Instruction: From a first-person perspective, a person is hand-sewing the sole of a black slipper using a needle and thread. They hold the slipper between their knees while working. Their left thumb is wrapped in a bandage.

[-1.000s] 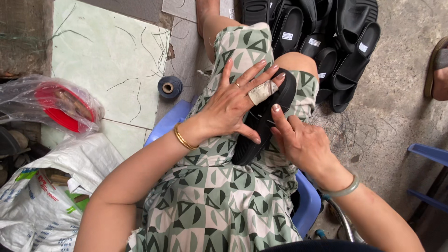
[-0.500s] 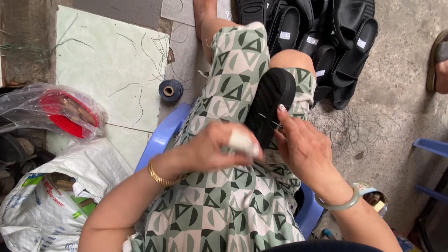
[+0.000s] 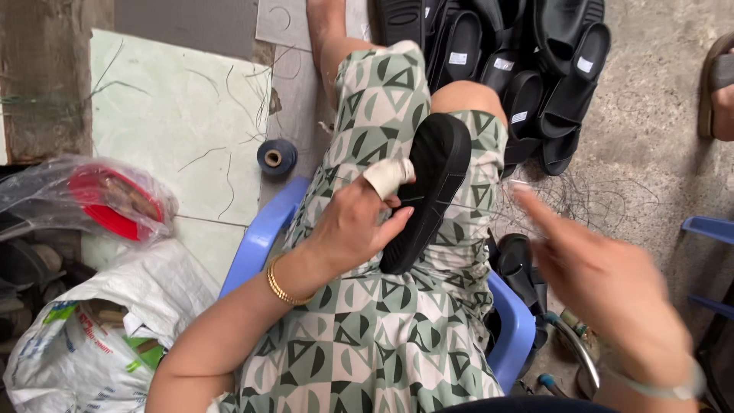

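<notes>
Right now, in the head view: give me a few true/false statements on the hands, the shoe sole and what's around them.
1. The left hand grips the black shoe sole on the lap. True.
2. The right hand also clamps the sole. False: it is off to the side, apart from it.
3. A blue thread spool stands on the floor. True.
4. The black sandals are piled on the blue chair. False: they lie on the ground ahead.

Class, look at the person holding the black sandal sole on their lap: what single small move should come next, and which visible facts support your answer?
Probably bring the right hand back to the black sole. The left hand, one finger wrapped in white tape, steadies the sole against the lap, while the right hand is off to the side, blurred and touching nothing. A thin thread seems to run from the sole toward it, which suggests a stitch being drawn out.
</notes>
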